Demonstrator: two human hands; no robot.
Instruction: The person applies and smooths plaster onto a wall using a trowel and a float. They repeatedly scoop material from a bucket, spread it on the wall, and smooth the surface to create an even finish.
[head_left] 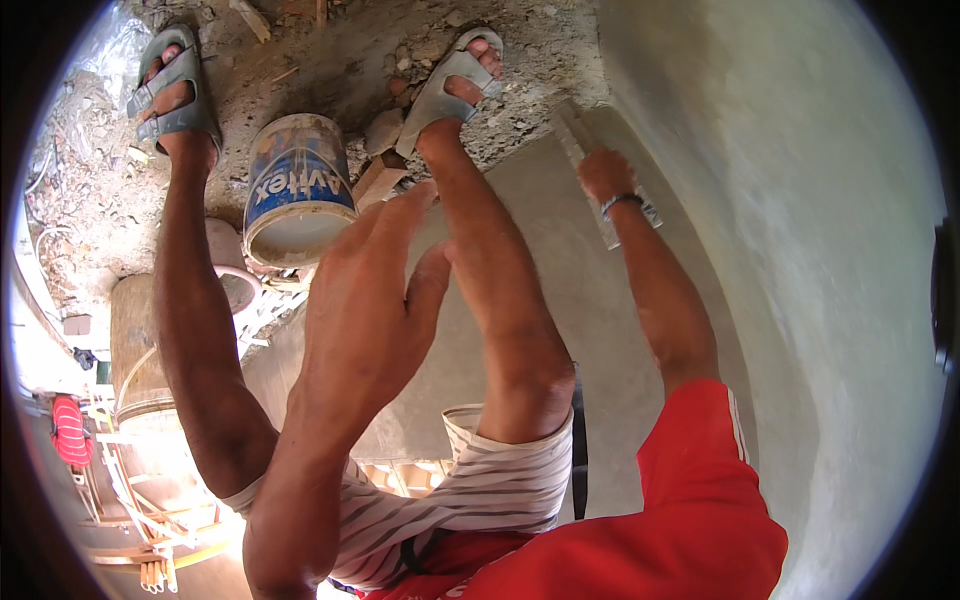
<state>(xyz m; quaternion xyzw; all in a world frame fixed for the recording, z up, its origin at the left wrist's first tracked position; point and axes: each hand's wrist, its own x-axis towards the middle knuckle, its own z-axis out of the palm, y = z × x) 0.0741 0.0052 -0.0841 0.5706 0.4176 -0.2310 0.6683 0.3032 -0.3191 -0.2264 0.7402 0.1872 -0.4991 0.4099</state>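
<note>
My left hand (pixel 365 300) is raised in the middle of the view, close to the camera. Its fingers stretch out, with the thumb apart, and nothing is in it. Farther off to the right, my right hand (pixel 607 178), with a dark band at the wrist, is wrapped round the handle of a plastering trowel (pixel 572 132). The long, flat metal blade lies against a smooth grey plastered surface (pixel 530 215); the grip itself is mostly hidden by my fingers. Behind my left hand stands a white bucket (pixel 295 135) with a blue label, between my legs.
A pale plastered wall (pixel 800 250) curves along the right side. Rubble-strewn ground (pixel 350 50) lies around my sandalled feet. Left of the labelled bucket are a pinkish bucket (pixel 225 245) and a large tan bucket (pixel 135 320). A wood block (pixel 378 180) sits near my right leg.
</note>
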